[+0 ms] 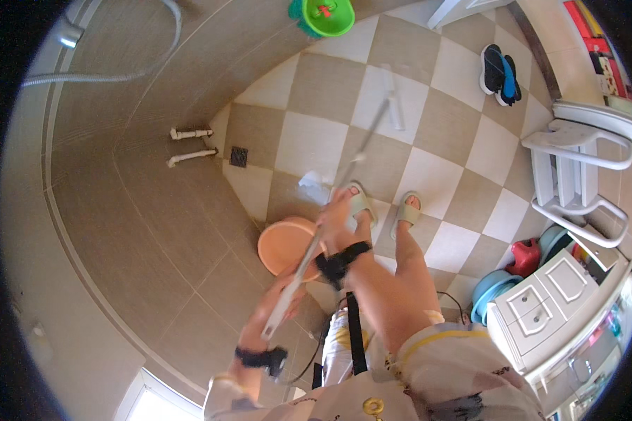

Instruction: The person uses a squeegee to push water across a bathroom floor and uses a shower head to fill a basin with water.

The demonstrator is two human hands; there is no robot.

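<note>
Both my hands grip a long-handled floor squeegee (303, 265), its pale pole slanting from lower left to upper right. My left hand (279, 300) is wrapped round the pole near its lower end. Farther up, my right hand (337, 214) closes on it, slightly smeared by motion. The squeegee's narrow whitish head (393, 102) rests over a white tile ahead of my feet. A crumpled white piece (314, 181) lies on the floor just beyond my right hand. Below that hand stands an orange basin (282, 247), partly covered by my hands and the pole.
My feet in pale green slippers (409, 210) stand on the checkered floor. A drain (239, 156) and two pipes (192, 157) are by the left wall. A green tub (330, 17), dark shoes (500, 76), a white step stool (576, 168), blue basins (495, 291) and a white cabinet (541, 302) stand around.
</note>
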